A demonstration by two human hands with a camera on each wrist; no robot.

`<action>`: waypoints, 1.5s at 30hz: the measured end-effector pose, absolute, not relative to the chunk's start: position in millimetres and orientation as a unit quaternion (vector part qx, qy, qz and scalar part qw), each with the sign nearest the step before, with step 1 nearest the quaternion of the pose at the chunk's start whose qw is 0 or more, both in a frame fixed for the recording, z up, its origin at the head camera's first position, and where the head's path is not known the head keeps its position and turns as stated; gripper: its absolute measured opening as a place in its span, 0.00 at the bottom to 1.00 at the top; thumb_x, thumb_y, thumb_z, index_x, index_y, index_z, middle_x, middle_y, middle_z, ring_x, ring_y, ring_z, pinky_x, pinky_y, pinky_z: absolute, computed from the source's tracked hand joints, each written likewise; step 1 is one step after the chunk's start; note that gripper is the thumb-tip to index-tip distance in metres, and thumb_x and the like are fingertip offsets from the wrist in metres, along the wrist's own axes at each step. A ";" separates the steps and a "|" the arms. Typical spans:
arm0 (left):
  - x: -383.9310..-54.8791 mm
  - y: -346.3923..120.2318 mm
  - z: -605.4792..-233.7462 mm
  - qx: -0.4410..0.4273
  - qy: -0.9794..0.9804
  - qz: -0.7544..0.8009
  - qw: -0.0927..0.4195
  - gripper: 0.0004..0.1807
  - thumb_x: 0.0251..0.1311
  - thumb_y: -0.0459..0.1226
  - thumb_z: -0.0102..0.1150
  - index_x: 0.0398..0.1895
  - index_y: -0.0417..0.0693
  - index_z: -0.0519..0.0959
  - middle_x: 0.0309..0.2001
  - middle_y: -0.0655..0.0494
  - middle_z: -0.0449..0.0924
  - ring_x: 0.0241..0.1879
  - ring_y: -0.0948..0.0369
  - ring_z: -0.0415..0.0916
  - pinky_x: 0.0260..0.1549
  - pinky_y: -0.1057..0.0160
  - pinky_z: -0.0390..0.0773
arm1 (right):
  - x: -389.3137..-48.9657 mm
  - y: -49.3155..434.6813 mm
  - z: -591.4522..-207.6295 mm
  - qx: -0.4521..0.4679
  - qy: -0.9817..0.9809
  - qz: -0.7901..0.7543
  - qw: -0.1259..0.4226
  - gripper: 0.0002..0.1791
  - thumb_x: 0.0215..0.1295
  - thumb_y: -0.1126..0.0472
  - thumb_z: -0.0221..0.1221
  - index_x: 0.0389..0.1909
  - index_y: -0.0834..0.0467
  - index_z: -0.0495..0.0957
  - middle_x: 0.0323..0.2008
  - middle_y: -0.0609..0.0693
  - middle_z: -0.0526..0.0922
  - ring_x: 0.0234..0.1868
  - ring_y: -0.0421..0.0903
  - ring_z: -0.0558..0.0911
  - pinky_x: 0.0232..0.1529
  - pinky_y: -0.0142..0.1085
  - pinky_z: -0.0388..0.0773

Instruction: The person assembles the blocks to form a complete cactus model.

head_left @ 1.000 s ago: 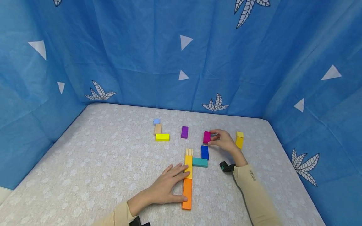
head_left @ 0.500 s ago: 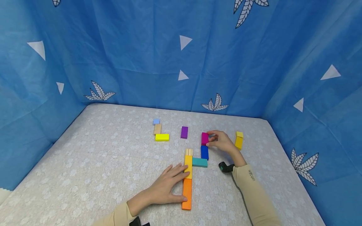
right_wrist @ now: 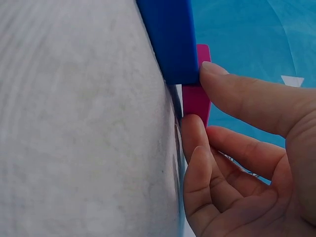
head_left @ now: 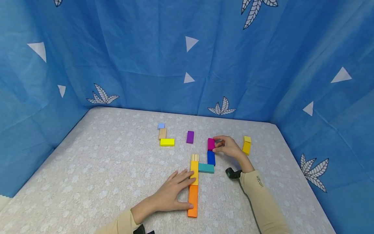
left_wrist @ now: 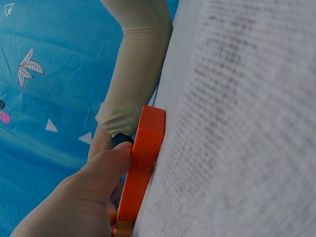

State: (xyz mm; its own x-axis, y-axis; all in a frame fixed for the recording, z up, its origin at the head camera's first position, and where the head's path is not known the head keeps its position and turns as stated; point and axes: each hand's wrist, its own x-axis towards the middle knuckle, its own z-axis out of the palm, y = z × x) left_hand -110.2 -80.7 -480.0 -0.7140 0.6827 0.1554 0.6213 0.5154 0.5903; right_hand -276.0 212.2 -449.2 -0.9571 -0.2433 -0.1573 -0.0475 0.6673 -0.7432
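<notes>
My right hand (head_left: 229,147) pinches a magenta block (head_left: 211,144) from its right side, thumb near the close end and index finger at the far end. That block's near end meets a dark blue block (head_left: 211,158), which the right wrist view shows large beside the thumb (right_wrist: 242,94). A teal block (head_left: 206,168) lies crosswise just below the blue one. My left hand (head_left: 170,194) rests with spread fingers along a line of blocks: fingertips on a yellow-orange block (head_left: 194,167), thumb on an orange block (head_left: 193,200). In the left wrist view the thumb touches the orange block's side (left_wrist: 143,158).
A ridged cream piece (head_left: 194,157) tops the line. Farther back lie a purple block (head_left: 190,137), a bright yellow block (head_left: 167,142), a tan block (head_left: 162,133) and a light blue block (head_left: 161,125). Yellow blocks (head_left: 246,145) sit right of my right hand. Blue curtains (head_left: 163,58) surround the table.
My right hand has drawn the magenta block slightly left and toward me, closing the gap to the dark blue block. My left hand stays in place on the line of blocks.
</notes>
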 end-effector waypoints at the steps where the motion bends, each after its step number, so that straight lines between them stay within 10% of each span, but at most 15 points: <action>1: -110.4 -80.6 -480.4 0.376 0.869 0.318 0.046 0.43 0.57 0.64 0.58 0.72 0.53 0.66 0.77 0.56 0.55 0.77 0.50 0.48 0.72 0.38 0.49 | -275.8 212.2 -449.3 -0.081 0.904 -0.400 0.123 0.32 0.55 0.63 0.70 0.63 0.61 0.74 0.39 0.55 0.83 0.38 0.48 0.78 0.39 0.33 0.77; 45: -110.0 -80.2 -480.0 0.370 0.873 0.313 0.048 0.44 0.56 0.65 0.58 0.72 0.54 0.65 0.77 0.58 0.54 0.77 0.52 0.48 0.73 0.39 0.48 | -273.3 213.7 -450.7 -0.100 0.901 -0.401 0.129 0.30 0.58 0.62 0.68 0.63 0.60 0.73 0.53 0.58 0.81 0.44 0.49 0.80 0.54 0.44 0.79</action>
